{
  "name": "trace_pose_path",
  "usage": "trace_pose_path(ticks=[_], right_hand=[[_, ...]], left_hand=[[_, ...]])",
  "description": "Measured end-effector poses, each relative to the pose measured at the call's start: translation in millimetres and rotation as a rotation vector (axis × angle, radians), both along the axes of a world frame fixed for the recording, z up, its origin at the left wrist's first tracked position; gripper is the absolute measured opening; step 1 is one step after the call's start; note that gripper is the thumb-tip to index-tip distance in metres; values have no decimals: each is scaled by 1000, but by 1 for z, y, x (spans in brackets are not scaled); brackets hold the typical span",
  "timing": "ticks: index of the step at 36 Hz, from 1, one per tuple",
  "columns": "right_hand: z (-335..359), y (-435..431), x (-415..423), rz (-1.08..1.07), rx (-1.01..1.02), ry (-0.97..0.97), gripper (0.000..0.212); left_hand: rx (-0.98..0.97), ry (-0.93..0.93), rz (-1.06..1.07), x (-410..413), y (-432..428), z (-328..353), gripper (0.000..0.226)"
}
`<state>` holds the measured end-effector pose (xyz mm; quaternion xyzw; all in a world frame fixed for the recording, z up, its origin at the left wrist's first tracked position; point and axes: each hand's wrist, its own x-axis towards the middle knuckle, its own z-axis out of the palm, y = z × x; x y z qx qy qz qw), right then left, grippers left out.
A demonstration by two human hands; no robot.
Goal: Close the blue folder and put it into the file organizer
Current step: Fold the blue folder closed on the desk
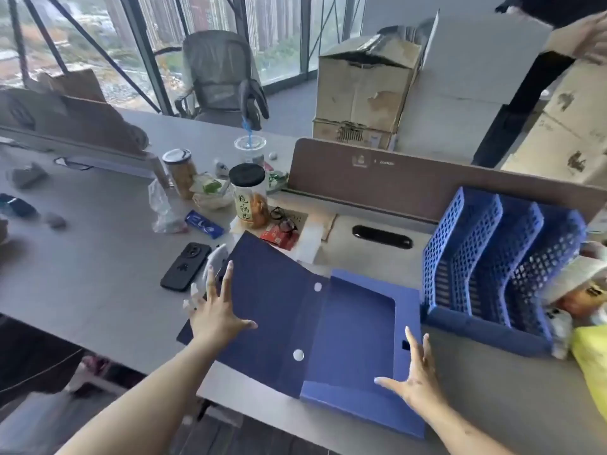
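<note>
- The blue folder (328,330) lies open on the desk (108,284) in the lower middle of the frame, its dark cover flap spread to the left and its box-like tray part to the right, two white snap dots showing on the flap.
- My left hand (215,315) is spread flat with fingers wide at the flap's left edge, thumb resting on the flap; this grip is open and holds nothing.
- My right hand (415,377) is also open, fingers straight, at the tray's lower right edge, gripping nothing.
- The file organizer (499,267), blue lattice plastic with upright dividers, stands just beside the folder at the right of the frame, and its compartments look empty.
- A black phone (185,267) lies left of the flap, near my left fingers.
- Higher up, at frame centre, a black-lidded snack jar (248,198) stands with glasses (283,220) beside it.
</note>
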<state>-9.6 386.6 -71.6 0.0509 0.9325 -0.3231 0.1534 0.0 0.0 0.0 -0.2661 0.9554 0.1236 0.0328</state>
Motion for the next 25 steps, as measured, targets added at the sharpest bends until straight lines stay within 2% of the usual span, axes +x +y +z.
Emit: trace_pose_path(ticks=[5, 13, 18, 25], right_hand=[[-4, -5, 0, 14, -12, -18, 132], [-13, -5, 3, -18, -45, 33, 124], [-18, -4, 5, -11, -89, 25, 115], [-16, -1, 5, -14, -151, -40, 106]], left_hand=[[30, -27, 79, 5, -14, 4, 146], [35, 90, 33, 3, -15, 26, 118], [163, 155, -8, 2, -4, 49, 89], [552, 220, -116, -5, 25, 66, 81]])
